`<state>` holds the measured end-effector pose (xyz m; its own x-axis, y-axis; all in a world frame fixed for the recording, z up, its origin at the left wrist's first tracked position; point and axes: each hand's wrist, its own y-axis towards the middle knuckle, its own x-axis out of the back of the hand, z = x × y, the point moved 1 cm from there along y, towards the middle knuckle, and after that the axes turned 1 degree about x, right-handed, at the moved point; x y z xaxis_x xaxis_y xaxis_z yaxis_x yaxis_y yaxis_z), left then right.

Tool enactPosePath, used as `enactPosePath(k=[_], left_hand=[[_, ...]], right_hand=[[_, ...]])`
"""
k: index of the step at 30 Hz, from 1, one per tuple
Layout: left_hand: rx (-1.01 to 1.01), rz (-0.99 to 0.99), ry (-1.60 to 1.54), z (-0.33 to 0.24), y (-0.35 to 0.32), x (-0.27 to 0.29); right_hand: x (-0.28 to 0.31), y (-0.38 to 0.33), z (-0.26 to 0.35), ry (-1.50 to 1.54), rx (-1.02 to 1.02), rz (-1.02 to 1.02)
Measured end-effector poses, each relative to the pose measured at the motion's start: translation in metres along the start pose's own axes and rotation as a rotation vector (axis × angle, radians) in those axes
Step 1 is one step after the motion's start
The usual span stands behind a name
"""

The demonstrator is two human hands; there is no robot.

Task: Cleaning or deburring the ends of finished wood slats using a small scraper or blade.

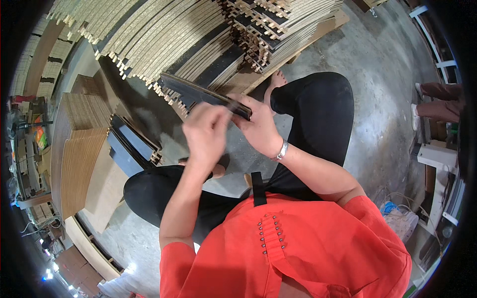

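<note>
My right hand (259, 126) grips the near end of a dark, narrow board (201, 90), thumb and fingers wrapped round it. The board slants away to the far left, its far end by the stack. My left hand (206, 131) is at the board's near end, blurred by motion. Its fingers look curled in; whether they hold something small I cannot make out. Beyond the hands stands a large stack of particleboard panels (154, 39), with pale wooden dowels (124, 69) sticking out of their edges.
To the left lean brown-edged panels (82, 164) and a few dark boards with dowels (131, 146). My bent knees (318, 109) flank the work on the concrete floor (377, 99). At the right are another person's legs (442, 102) and a white metal frame (437, 159).
</note>
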<state>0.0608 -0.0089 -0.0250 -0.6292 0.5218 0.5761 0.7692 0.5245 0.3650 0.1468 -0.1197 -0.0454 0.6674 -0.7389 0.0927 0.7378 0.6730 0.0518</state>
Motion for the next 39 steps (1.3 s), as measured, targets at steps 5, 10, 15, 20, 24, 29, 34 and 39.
enactPosePath(k=[5, 10, 15, 20, 24, 29, 34, 39], left_hand=[[0.193, -0.143, -0.032, 0.048, 0.001, 0.007], [0.377, -0.118, -0.301, 0.042, -0.004, 0.000], [0.021, -0.062, -0.004, 0.011, 0.003, 0.008], [-0.139, -0.056, 0.018, -0.005, 0.009, 0.007], [-0.256, 0.050, 0.004, -0.012, 0.013, 0.011], [-0.139, -0.051, 0.070, -0.004, 0.023, 0.018], [0.318, 0.001, -0.758, -0.009, 0.015, 0.027], [0.427, 0.068, -0.915, -0.004, 0.011, 0.040]], right_hand=[[0.011, 0.005, -0.013, 0.475, -0.317, 0.065], [0.016, 0.005, 0.014, 0.769, -0.315, 0.139], [0.017, 0.006, 0.015, 0.655, -0.182, 0.183], [0.015, 0.007, 0.011, 0.310, -0.075, 0.176], [0.015, 0.006, 0.012, 0.369, -0.097, 0.159], [0.014, 0.006, 0.019, 0.369, -0.048, 0.137], [0.029, 0.016, 0.045, 0.354, 0.041, 0.115], [0.046, 0.024, 0.067, 0.167, 0.319, 0.057]])
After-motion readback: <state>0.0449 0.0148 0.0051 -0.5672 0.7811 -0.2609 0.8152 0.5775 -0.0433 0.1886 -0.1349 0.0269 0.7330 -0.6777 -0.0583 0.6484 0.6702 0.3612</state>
